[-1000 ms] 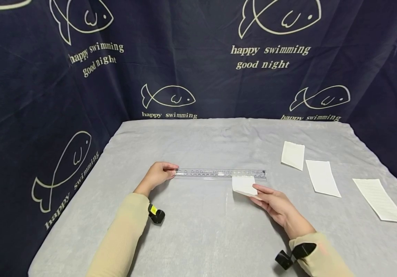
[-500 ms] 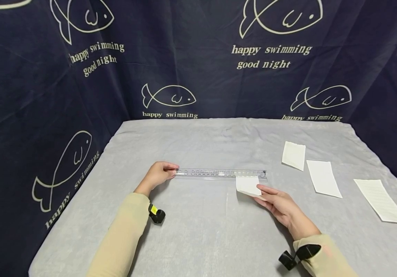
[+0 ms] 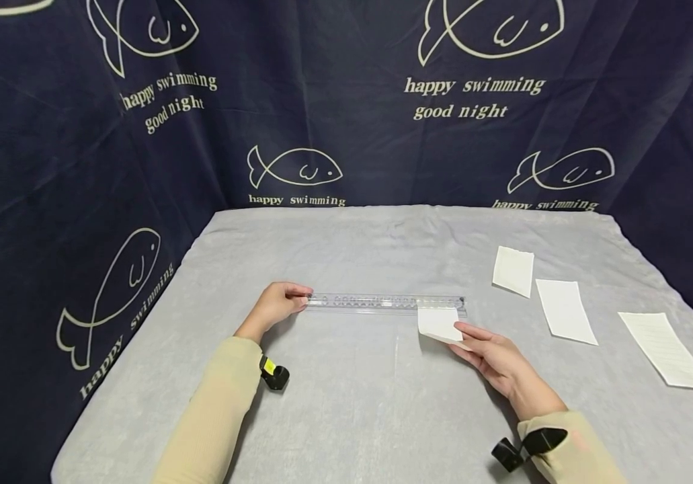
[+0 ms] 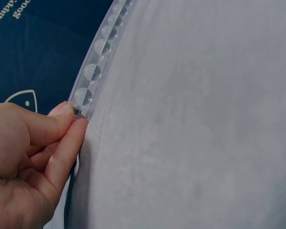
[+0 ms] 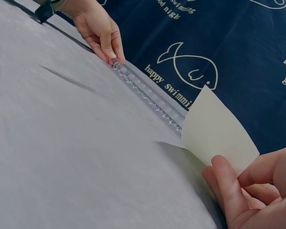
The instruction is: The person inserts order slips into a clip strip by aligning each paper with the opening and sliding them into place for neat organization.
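My left hand (image 3: pixel 275 308) pinches the left end of a long clear plastic strip (image 3: pixel 358 303) with a row of round, see-through shapes along it. In the left wrist view, thumb and fingertips close on that end of the strip (image 4: pixel 92 72). A small piece of white paper (image 3: pixel 437 323) is pinched between the thumb and fingers of my right hand (image 3: pixel 497 359) at its near right corner. The paper's far edge overlaps the strip near its right end, and its near edge curls up. In the right wrist view the paper (image 5: pixel 217 131) stands tilted above the cloth and hides part of the strip.
Three white paper pieces lie on the right of the grey cloth-covered table (image 3: pixel 346 417): a short one (image 3: pixel 512 271), a longer one (image 3: pixel 566 312) and the longest (image 3: pixel 667 351). A dark blue curtain (image 3: pixel 358 81) with fish prints hangs behind and at the sides.
My right hand has slid the paper a little to the right along the strip. My left hand and the strip have stayed in place.
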A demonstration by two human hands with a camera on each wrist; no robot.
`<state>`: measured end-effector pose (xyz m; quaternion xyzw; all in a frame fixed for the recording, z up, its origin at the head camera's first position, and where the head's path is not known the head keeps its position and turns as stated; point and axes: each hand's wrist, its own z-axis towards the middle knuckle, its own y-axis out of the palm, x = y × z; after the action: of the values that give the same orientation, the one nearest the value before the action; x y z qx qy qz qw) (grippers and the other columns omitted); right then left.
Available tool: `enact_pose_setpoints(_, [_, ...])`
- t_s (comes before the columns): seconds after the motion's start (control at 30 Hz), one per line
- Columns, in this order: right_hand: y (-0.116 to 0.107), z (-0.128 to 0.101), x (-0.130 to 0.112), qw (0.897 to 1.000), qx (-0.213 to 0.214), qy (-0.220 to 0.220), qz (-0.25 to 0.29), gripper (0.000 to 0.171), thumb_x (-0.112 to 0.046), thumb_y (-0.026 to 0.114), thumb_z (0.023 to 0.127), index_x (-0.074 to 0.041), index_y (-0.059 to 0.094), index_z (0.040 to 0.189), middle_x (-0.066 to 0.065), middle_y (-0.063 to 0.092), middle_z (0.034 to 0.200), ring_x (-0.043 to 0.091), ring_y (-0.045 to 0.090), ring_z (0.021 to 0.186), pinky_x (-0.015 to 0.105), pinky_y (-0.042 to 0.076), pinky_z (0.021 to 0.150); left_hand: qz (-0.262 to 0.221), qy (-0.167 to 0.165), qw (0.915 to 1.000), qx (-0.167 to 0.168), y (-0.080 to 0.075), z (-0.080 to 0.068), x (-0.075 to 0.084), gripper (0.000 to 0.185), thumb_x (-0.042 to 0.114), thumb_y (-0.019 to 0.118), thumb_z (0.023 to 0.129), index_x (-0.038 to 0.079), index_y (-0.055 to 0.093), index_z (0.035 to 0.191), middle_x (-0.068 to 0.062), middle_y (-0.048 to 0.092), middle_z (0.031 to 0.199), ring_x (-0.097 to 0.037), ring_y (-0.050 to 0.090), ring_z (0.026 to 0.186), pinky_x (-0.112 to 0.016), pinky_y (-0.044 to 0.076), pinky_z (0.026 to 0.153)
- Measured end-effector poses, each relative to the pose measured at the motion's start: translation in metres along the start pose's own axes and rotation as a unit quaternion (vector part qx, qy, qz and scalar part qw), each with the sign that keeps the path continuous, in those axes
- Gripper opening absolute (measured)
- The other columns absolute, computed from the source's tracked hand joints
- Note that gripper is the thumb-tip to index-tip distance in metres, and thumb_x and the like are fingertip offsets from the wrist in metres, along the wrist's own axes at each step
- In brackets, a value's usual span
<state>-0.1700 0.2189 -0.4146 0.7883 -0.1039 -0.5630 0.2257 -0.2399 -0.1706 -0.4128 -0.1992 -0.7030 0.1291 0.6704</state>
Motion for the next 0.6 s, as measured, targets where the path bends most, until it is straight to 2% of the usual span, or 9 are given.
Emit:
enact_pose_setpoints(0.3, [-0.0025, -0.0005, -0.0003, 1.000, -0.003, -0.002, 0.001, 0.025, 0.014, 0.055, 0.086, -0.006, 0.068, 0.092, 0.004, 0.063, 0.095, 0.014, 0.064, 0.088, 0.027, 0.050, 0.085, -0.005, 0.002, 1.0000, -0.002, -0.0003, 0.0002, -0.0015, 0.021, -0.005, 0.059, 0.088, -0.006, 0.067, 0.107, -0.015, 0.066, 0.096, -0.013, 0.061, 0.076, -0.023, 0.054, 0.068])
enact_pose_setpoints(0.6, [-0.0053, -0.0016, -0.0011, 1.000, -0.002, -0.003, 0.006, 0.027, 0.013, 0.052, 0.088, -0.007, 0.069, 0.090, 0.004, 0.064, 0.095, 0.015, 0.064, 0.088, 0.026, 0.050, 0.085, -0.010, -0.002, 0.9999, -0.001, 0.0002, -0.0004, 0.0001, 0.022, -0.006, 0.059, 0.087, -0.006, 0.066, 0.108, -0.017, 0.065, 0.098, -0.013, 0.060, 0.077, -0.022, 0.054, 0.069])
